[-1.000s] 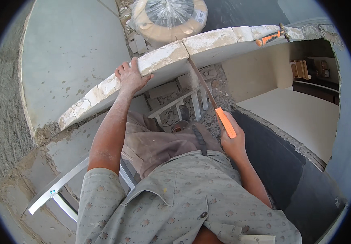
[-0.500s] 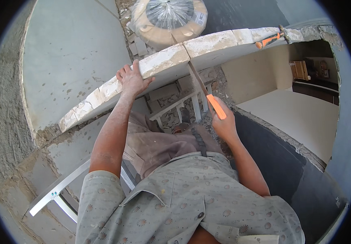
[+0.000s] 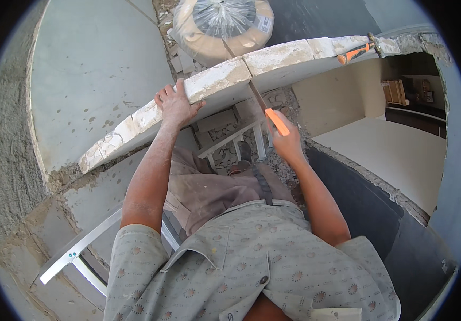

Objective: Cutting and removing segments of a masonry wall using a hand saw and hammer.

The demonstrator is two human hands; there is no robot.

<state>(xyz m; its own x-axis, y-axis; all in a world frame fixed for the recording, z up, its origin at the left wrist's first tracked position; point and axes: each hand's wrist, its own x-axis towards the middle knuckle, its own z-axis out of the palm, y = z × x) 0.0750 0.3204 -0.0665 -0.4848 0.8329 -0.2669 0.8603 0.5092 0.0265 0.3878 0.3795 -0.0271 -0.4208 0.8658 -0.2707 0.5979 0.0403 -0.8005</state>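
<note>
In my right hand is the orange handle of a handsaw, the fingers wrapped round it. The saw's narrow blade sits in a slit across the light block wall, and its tip sticks out on the far side. My left hand, dusted white, rests on the wall's top edge to the left of the slit. Its fingers lie apart over the edge, with the thumb pointing right. Another orange-handled tool lies at the wall's right end; its working part is partly hidden.
A metal ladder stands below and around my legs. Beyond the wall sits a round, plastic-wrapped bundle beside broken block pieces. Rubble covers the ground beneath me. To the right, an opening shows a lower room.
My right hand has pushed the saw forward, up and to the left, so more blade shows past the wall's far side. My left hand stays put on the wall.
</note>
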